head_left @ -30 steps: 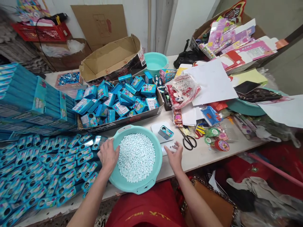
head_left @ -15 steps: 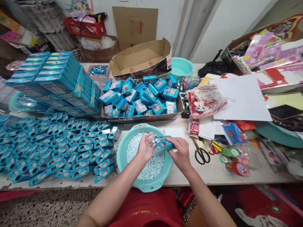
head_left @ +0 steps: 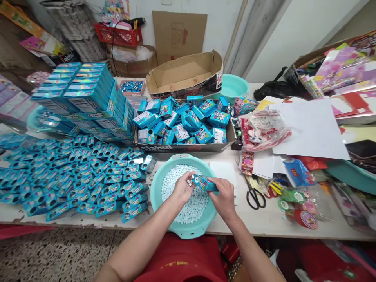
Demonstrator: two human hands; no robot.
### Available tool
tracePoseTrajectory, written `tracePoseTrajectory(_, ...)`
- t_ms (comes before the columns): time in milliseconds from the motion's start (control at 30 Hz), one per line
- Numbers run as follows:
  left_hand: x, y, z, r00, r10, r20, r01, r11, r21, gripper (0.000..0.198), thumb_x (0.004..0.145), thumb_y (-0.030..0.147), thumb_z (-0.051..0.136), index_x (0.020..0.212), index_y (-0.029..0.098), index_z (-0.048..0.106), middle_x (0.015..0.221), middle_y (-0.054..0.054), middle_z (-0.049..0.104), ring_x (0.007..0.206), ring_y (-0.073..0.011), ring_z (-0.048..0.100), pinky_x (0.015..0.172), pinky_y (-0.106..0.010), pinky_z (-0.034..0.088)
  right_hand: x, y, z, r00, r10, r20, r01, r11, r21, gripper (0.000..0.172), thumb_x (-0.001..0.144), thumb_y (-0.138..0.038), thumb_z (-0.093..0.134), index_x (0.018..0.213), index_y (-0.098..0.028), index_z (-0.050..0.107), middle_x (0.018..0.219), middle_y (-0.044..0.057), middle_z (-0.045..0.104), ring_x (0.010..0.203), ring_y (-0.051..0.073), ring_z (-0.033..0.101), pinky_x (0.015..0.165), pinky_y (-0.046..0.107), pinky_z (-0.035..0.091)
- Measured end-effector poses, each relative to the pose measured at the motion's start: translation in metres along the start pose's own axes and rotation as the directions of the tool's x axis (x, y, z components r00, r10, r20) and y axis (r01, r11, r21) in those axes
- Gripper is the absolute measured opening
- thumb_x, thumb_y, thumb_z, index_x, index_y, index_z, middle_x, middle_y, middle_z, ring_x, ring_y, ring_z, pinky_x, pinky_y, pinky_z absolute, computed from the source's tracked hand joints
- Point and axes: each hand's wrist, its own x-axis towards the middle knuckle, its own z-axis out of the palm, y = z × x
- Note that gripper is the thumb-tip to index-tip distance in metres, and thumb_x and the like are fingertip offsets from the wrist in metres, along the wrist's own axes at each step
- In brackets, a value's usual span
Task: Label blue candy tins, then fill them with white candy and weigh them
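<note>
My right hand (head_left: 222,196) grips a small blue candy box (head_left: 202,182), tilted with its open end toward the left. At that end my left hand (head_left: 183,187) has its fingers curled around a few small white candies (head_left: 190,181). Both hands are over a turquoise basin (head_left: 157,203), which holds a heap of similar pale candies (head_left: 188,213). Left of the basin, many blue boxes (head_left: 108,194) lie in rows with round openings showing. Behind it, a low cardboard tray (head_left: 188,148) is piled with blue boxes (head_left: 202,135).
Stacked box packs (head_left: 88,98) stand at the back left. An open carton (head_left: 182,80) and a second turquoise basin (head_left: 235,86) are behind the tray. To the right lie black scissors (head_left: 255,196), tape rolls (head_left: 296,196), a plastic bag (head_left: 264,129) and a white sheet (head_left: 311,127).
My left hand's fingers have curled in around the candies at the box's open end. My right hand still holds the box. The whole view has shifted slightly.
</note>
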Motion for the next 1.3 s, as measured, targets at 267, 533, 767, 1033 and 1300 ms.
tracePoseTrajectory(267,-0.007,0.009,-0.023,0.972,0.213,0.096,-0.233,0.848,0.476,0.010,0.074,0.021,0.058,0.077,0.016,0.065,0.090,-0.008,0.065,0.087,-0.0198,0.061,0.085,-0.034,0.046,-0.006,0.001,-0.005,0.936,0.343,0.074,-0.342,0.843,0.414,0.029,0.069,-0.032,0.069,0.096,-0.023,0.065,0.093,0.004,0.067,0.088,0.023,0.060,0.078,0.036,0.045)
tracePoseTrajectory(533,-0.059,0.047,-0.035,0.571,0.148,0.808,-0.734,-0.348,0.583,0.057,0.073,0.011,0.055,0.126,0.029,0.049,0.129,-0.006,0.053,0.122,-0.0259,0.044,0.103,-0.043,0.033,-0.005,-0.024,0.020,0.943,0.260,0.209,-0.333,0.764,0.553,0.034,0.065,-0.037,0.074,0.095,-0.023,0.066,0.096,0.004,0.067,0.093,0.024,0.061,0.087,0.042,0.047)
tracePoseTrajectory(767,-0.056,0.088,-0.078,0.329,0.664,0.672,-0.397,-0.548,0.736,0.042,0.084,0.024,0.051,0.125,0.018,0.044,0.117,-0.013,0.058,0.110,-0.0256,0.054,0.092,-0.039,0.044,0.047,-0.019,0.032,0.952,0.295,0.080,-0.293,0.806,0.514,0.058,0.072,-0.042,0.068,0.123,-0.023,0.050,0.123,0.010,0.054,0.110,0.025,0.054,0.092,0.045,0.046)
tracePoseTrajectory(1033,0.002,0.127,-0.102,0.511,0.735,0.445,-0.042,-0.496,0.867,0.038,0.083,0.026,0.047,0.119,0.014,0.049,0.113,-0.014,0.058,0.106,-0.0278,0.052,0.086,-0.038,0.043,0.165,0.034,0.044,0.975,0.124,-0.185,-0.117,0.992,0.046,0.031,0.078,-0.037,0.058,0.101,-0.017,0.057,0.106,0.013,0.060,0.105,0.027,0.052,0.090,0.043,0.040)
tracePoseTrajectory(1300,0.034,0.116,-0.098,0.562,0.765,0.315,0.245,-0.518,0.819,0.031,0.078,0.030,0.054,0.106,0.016,0.055,0.106,-0.013,0.055,0.102,-0.0301,0.048,0.081,-0.041,0.040,0.231,0.034,0.063,0.854,0.480,0.201,-0.432,0.869,-0.241,0.047,0.064,-0.052,0.069,0.083,-0.011,0.056,0.084,0.014,0.062,0.086,0.025,0.059,0.076,0.039,0.040)
